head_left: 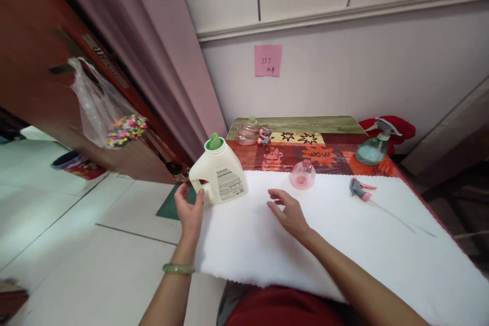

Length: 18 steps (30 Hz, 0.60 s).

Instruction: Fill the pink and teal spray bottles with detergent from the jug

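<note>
A cream detergent jug [229, 175] with an uncapped neck and a green spout [214, 141] stands upright at the left of the white cloth. My left hand [190, 209] is beside the jug's handle, thumb and fingers apart; whether the thumb touches it I cannot tell. Over the middle of the cloth, my right hand [288, 213] hovers with fingers loosely bent and nothing in them. Behind it sits a clear pink spray bottle [303, 175] without its head. A grey and pink trigger sprayer [360, 189] with a long tube lies on the right.
At the back of the table lie another pink bottle [247, 134] and small trigger heads [265, 136]. A greenish spray bottle [373, 148] stands at the back right corner. From the door handle hangs a plastic bag [91, 107] of colourful bits. The white cloth [263, 249] covers the near tabletop.
</note>
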Available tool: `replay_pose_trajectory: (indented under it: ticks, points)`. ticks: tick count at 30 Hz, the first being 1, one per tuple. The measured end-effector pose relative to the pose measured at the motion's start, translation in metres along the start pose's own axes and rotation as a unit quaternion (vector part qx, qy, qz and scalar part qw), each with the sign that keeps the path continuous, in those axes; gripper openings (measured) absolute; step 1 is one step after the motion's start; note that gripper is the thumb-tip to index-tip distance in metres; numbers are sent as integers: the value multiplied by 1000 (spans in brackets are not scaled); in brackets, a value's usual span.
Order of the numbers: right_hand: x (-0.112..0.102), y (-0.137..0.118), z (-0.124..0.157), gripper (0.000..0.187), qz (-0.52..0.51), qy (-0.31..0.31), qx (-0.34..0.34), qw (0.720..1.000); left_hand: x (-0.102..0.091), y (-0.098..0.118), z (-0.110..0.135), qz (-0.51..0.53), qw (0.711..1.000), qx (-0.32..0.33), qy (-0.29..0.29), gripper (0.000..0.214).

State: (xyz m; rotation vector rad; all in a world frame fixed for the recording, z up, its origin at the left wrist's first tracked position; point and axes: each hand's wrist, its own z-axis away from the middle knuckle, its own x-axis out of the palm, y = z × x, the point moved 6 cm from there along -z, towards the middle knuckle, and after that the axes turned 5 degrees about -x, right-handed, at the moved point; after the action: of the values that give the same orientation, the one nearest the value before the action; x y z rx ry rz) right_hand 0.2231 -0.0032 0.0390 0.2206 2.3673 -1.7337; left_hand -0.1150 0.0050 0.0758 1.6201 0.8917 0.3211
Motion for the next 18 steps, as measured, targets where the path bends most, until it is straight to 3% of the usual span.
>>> replay_pose_trajectory:
  ticks: [4,8,13,18]
  points:
    - [43,23,-35,45,-157,65,89,982,25,-3,-21,48,996,-52,-45,48]
    - [58,50,-43,55,-220,99,109,964,40,-4,-30,74,990,-88,-77,45]
    - [56,59,-38,56,-272,56,94,956,37,12,-34,64,988,-86,-114,46]
    - [57,44,-40,70,-307,-14,56,950,19,57,-35,-50,991,-18,-120,31]
